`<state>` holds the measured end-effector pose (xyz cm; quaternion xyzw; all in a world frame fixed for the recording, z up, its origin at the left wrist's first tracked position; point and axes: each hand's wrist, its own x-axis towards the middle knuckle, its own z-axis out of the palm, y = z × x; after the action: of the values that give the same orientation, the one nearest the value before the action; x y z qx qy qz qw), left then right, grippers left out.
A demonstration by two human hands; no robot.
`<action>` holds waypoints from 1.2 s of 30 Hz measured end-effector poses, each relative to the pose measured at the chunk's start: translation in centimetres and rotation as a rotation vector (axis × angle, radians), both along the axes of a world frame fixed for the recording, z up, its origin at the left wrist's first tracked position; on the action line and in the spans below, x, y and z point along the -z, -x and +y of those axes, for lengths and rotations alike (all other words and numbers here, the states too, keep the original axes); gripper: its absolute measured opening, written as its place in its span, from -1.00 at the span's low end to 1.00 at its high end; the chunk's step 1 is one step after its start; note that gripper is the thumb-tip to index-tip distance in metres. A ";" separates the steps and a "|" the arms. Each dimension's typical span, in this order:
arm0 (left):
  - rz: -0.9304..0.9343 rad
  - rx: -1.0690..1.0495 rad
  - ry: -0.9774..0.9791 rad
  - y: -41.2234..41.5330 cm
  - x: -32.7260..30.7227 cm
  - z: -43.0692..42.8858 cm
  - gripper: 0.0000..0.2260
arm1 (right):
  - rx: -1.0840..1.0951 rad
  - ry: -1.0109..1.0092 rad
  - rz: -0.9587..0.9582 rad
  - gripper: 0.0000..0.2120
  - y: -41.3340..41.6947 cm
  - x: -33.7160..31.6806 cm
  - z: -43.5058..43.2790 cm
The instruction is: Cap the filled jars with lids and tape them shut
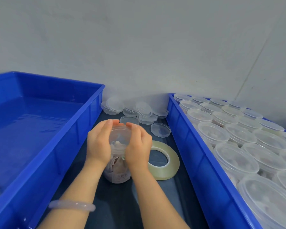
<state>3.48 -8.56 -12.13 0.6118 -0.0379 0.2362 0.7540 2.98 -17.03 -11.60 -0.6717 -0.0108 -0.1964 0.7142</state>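
at lower centre the left hand point(98, 142) and right hand point(138, 146) both curl round a clear round plastic lid point(120, 131) seated on the pinkish-filled clear jar point(117, 169), taping seemingly yet to do, the translucent tape roll point(163, 169) lying just right.

Both hands — left point(98, 142), right point(138, 146) — cup the lid point(120, 129) on a filled jar point(117, 171) between two blue trays — tape roll point(163, 160) beside it.

A large blue bin point(64, 154) fills the left of the frame, and a second blue bin point(196, 154) runs along the right. Between them lies a dark table surface point(116, 204). A plain grey wall point(139, 38) covers the top. A pale bracelet point(71, 205) sits at lower left.
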 end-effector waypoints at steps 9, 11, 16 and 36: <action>0.019 -0.043 0.050 1.2 -2.3 -1.1 -0.75 | 0.038 0.059 0.074 -0.75 1.9 -3.0 -0.7; -0.058 -0.023 0.082 2.4 -5.4 -1.9 -0.73 | 0.071 0.010 -0.053 -0.76 3.1 -5.8 -1.4; -0.298 0.173 0.158 5.6 -14.5 -5.8 -0.78 | 0.140 -0.082 -0.299 -0.61 6.5 -14.0 -5.6; -0.156 0.848 0.243 9.8 -16.8 -29.1 -0.78 | 0.849 0.155 -0.373 -0.71 15.0 -16.8 -26.6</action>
<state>-6.35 -37.66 4.65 0.4296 -0.3143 -0.0456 0.8453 -12.04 -43.67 5.23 -0.6213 0.1220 -0.5872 0.5044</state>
